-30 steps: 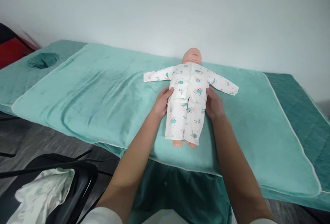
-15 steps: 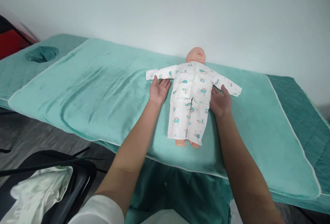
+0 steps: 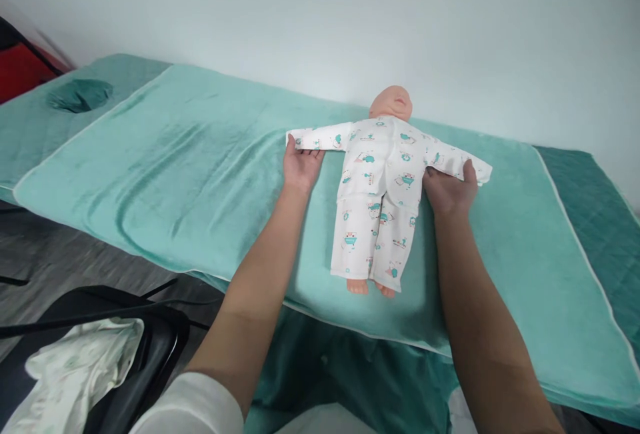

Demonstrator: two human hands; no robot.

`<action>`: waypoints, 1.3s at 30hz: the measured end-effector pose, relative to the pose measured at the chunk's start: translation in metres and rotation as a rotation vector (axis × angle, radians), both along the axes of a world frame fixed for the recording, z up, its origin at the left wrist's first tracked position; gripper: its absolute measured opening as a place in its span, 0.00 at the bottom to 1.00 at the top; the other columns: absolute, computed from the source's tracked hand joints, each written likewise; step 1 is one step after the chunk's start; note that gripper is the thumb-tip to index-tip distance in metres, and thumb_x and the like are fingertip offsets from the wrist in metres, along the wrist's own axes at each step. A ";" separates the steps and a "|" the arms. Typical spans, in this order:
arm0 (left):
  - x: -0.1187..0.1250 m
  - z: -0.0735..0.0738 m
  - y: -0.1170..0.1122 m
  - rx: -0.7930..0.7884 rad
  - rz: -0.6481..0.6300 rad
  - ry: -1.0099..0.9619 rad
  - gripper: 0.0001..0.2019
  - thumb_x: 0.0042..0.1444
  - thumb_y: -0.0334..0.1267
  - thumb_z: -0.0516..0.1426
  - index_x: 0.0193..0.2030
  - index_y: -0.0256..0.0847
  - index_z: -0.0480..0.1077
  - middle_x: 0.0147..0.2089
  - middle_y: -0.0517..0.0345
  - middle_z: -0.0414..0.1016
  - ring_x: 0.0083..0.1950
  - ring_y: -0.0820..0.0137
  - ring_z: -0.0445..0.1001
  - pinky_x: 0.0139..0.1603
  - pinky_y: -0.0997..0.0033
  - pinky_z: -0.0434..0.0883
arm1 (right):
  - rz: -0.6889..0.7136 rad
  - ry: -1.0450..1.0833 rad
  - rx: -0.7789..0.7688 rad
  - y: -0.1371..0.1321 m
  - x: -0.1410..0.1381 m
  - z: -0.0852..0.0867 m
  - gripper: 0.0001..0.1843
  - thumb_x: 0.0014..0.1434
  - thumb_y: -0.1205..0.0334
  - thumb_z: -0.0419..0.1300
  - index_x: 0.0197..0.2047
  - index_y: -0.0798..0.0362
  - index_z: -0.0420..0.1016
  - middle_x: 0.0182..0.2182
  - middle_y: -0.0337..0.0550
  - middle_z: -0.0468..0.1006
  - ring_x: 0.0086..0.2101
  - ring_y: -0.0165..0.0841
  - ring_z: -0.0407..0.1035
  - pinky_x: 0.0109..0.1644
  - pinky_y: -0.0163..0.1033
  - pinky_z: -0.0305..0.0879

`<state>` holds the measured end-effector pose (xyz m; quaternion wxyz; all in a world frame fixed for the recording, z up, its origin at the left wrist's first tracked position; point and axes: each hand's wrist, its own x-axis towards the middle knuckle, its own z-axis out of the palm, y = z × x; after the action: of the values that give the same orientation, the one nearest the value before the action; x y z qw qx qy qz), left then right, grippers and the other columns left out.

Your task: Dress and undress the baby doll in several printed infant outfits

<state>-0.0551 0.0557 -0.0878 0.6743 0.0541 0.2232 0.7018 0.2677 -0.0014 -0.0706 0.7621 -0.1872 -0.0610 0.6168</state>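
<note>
A baby doll (image 3: 391, 101) lies face up on a teal towel (image 3: 200, 174), dressed in white printed pyjamas (image 3: 380, 194) with both sleeves spread out sideways. My left hand (image 3: 300, 164) grips the end of the sleeve on the left, fingers curled over its cuff. Further right, my right hand (image 3: 450, 189) closes on the other sleeve near its end, thumb on top. The doll's bare feet (image 3: 371, 287) stick out of the trouser legs near the towel's front edge.
The towel covers a padded green table (image 3: 590, 181) against a pale wall. A dark face hole (image 3: 79, 95) lies at the table's far left. Below left, a black chair (image 3: 145, 347) holds a crumpled pale cloth (image 3: 70, 374). Something red (image 3: 20, 71) stands at far left.
Both hands have moved from the doll's waist outward along the sleeves and now grip them near the cuffs. The view has shifted slightly left.
</note>
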 end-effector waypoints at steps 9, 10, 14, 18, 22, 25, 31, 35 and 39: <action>-0.002 -0.002 -0.002 -0.008 0.069 -0.034 0.10 0.71 0.42 0.53 0.43 0.39 0.72 0.53 0.49 0.81 0.66 0.65 0.75 0.68 0.62 0.74 | -0.180 0.121 -0.027 -0.012 0.026 0.000 0.16 0.65 0.58 0.57 0.55 0.44 0.73 0.56 0.47 0.80 0.60 0.41 0.73 0.60 0.61 0.76; -0.003 -0.002 -0.002 -0.017 0.080 -0.025 0.10 0.71 0.41 0.53 0.43 0.39 0.72 0.52 0.49 0.81 0.65 0.66 0.76 0.68 0.62 0.74 | -0.209 0.093 -0.050 -0.015 0.028 0.000 0.17 0.65 0.58 0.57 0.56 0.46 0.72 0.56 0.48 0.80 0.60 0.41 0.73 0.58 0.60 0.78; -0.011 -0.002 -0.006 -0.041 0.117 0.069 0.10 0.71 0.40 0.51 0.42 0.40 0.72 0.53 0.47 0.80 0.65 0.67 0.76 0.66 0.67 0.75 | -0.251 0.005 -0.085 -0.031 0.044 -0.001 0.17 0.64 0.59 0.56 0.56 0.50 0.68 0.58 0.49 0.78 0.60 0.38 0.73 0.54 0.53 0.80; -0.017 -0.005 -0.013 -0.043 0.170 0.249 0.09 0.70 0.38 0.51 0.48 0.41 0.71 0.62 0.47 0.76 0.66 0.70 0.74 0.67 0.69 0.73 | -0.301 -0.103 -0.115 -0.052 0.056 -0.002 0.15 0.62 0.59 0.56 0.53 0.49 0.68 0.62 0.48 0.73 0.61 0.34 0.72 0.58 0.51 0.77; -0.016 -0.013 -0.021 -0.085 0.356 0.595 0.14 0.67 0.34 0.54 0.58 0.44 0.66 0.70 0.51 0.67 0.70 0.72 0.69 0.72 0.69 0.65 | -0.341 -0.236 -0.170 -0.070 0.056 -0.003 0.14 0.61 0.60 0.56 0.50 0.50 0.71 0.65 0.49 0.69 0.63 0.31 0.69 0.63 0.49 0.72; -0.016 -0.018 -0.028 -0.118 0.449 0.858 0.16 0.64 0.32 0.57 0.57 0.43 0.65 0.70 0.50 0.65 0.73 0.70 0.64 0.75 0.69 0.60 | -0.359 -0.272 -0.187 -0.078 0.052 -0.003 0.13 0.60 0.62 0.56 0.48 0.50 0.73 0.65 0.49 0.68 0.64 0.30 0.67 0.65 0.48 0.70; -0.019 -0.023 -0.040 -0.085 0.442 1.110 0.14 0.63 0.35 0.58 0.55 0.45 0.65 0.66 0.50 0.67 0.72 0.66 0.64 0.76 0.62 0.57 | -0.373 -0.293 -0.200 -0.087 0.046 -0.004 0.15 0.59 0.64 0.57 0.49 0.52 0.74 0.66 0.49 0.68 0.65 0.30 0.65 0.65 0.45 0.70; -0.021 -0.026 -0.045 -0.080 0.456 1.186 0.14 0.60 0.33 0.58 0.52 0.47 0.67 0.63 0.50 0.68 0.70 0.65 0.65 0.75 0.62 0.57 | -0.373 -0.299 -0.204 -0.096 0.043 -0.006 0.15 0.60 0.64 0.56 0.50 0.53 0.75 0.67 0.48 0.67 0.66 0.30 0.65 0.65 0.44 0.71; -0.033 -0.027 -0.069 -0.012 0.468 1.284 0.16 0.59 0.31 0.56 0.54 0.47 0.66 0.65 0.49 0.66 0.70 0.66 0.64 0.74 0.62 0.60 | -0.366 -0.313 -0.190 -0.104 0.040 -0.004 0.14 0.59 0.64 0.57 0.48 0.51 0.77 0.69 0.47 0.66 0.67 0.30 0.65 0.66 0.42 0.70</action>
<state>-0.0880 -0.0135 -0.1145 0.2392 0.4061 0.5887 0.6567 0.3072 -0.1049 -0.0748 0.8213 -0.3591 -0.0852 0.4350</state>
